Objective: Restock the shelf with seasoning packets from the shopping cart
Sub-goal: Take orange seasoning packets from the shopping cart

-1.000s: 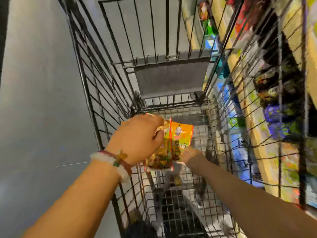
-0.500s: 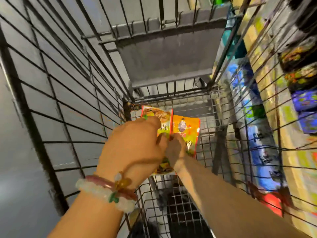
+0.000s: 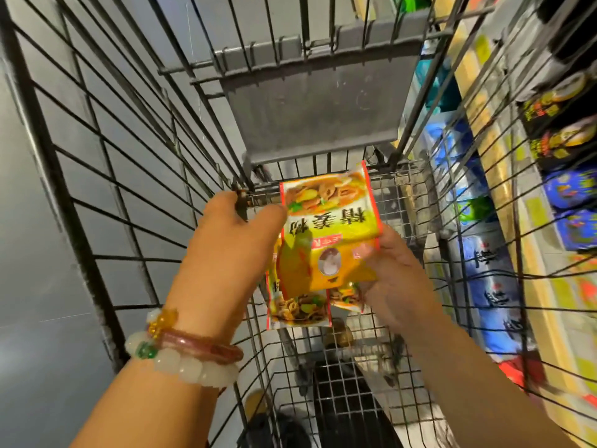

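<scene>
Two hands are seen inside a wire shopping cart [image 3: 135, 176], with a small bunch of seasoning packets [image 3: 326, 240] held between them above the cart's mesh floor. At the far left a grey floor [image 3: 29, 253] is visible through the cart's side bars. On the left wrist two bracelets are worn side by side: a string of pale white beads [image 3: 190, 367] with one green bead, and a reddish bangle [image 3: 200, 345] with amber beads. The left hand [image 3: 232, 250] is raised just beside the packets, its thumb pressed against their left edge; its fingers are hidden behind the packets, so whether they are curled round the bunch cannot be told for certain. The packets are yellow and orange with red edges, printed with a picture of a cooked dish and large dark characters that read upside down from this view. At least three are overlapped: one is uppermost and tilted, and the lower ends of two more stick out beneath it. The bunch is grasped along its right edge by the right hand [image 3: 397, 279], with the thumb laid on the front face. Behind the packets the grey folding seat panel [image 3: 316, 101] of the cart is tilted forward. At the right, through the cart's bars, a shelf [image 3: 529, 286] is seen, stocked with blue, green and dark packages, all blurred.
</scene>
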